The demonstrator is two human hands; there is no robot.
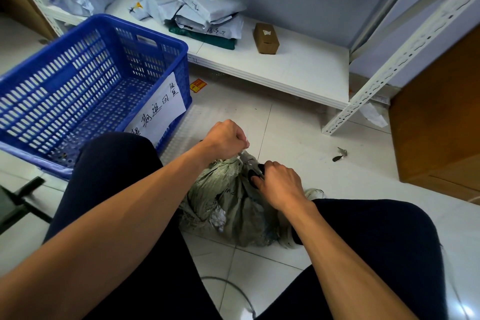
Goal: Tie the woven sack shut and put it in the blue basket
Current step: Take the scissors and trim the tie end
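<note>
Woven sack [228, 202] on floor [298, 138], lower centre, between knees. Left hand [224, 138] fisted, pinches pale tie [242, 154] at sack neck. Right hand [281, 184] curled around black handle [253, 174]. Blue basket [176, 43] upper left.

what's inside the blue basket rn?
Blue basket: perforated floor shows bare except a few small dark specks near the front. The woven sack sits outside it, on the floor tiles. The basket's near corner is hidden behind the person's left leg.

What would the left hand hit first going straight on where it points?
The left hand would likely meet the white shelf at its front edge, past floor tile; depth unclear.
</note>
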